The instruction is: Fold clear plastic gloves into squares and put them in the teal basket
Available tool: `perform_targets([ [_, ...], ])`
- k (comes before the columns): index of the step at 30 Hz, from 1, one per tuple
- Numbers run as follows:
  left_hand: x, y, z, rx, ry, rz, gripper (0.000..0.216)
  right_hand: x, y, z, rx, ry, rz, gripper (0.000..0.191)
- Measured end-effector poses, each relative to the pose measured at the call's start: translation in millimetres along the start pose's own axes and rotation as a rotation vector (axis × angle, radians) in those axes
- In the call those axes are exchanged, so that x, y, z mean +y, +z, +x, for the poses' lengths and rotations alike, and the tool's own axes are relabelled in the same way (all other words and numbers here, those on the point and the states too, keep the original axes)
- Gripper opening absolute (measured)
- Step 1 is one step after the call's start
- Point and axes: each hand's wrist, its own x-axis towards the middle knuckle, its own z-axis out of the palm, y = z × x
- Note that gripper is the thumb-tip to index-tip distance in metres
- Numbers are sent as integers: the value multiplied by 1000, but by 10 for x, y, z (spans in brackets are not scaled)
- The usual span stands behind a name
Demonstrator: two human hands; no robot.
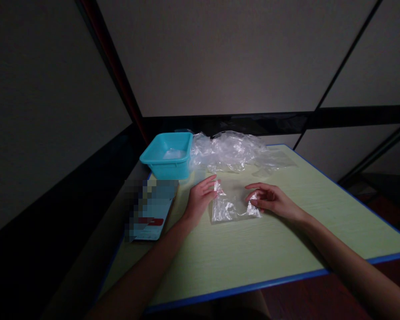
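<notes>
A small clear plastic bag lies flat on the pale green table between my two hands. My left hand rests at the bag's left edge, its fingers bent and touching the plastic near the top corner. My right hand sits at the bag's right edge, fingers curled and pinching the plastic there. Both forearms reach in from the near side of the table.
A turquoise plastic tub with something white inside stands at the back left. A heap of crumpled clear bags lies behind the hands. A flat card or packet, partly blurred, lies at the left edge. The table has a blue rim.
</notes>
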Motion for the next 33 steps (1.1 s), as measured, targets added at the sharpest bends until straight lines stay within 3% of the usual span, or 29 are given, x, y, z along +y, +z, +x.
perform_targets([
  [4,-26,-20,17,42,-8,96,35,37,-23,16,35,10,9,39],
  [11,-102,-20,26,143,-57,263,32,33,-18,17,97,88,-38,40],
  [22,-60,-7,-44,139,-73,340,33,36,-12,15,94,98,-36,50],
  [33,-95,5,-31,217,22,420,53,38,-19,12,91,124,-71,46],
])
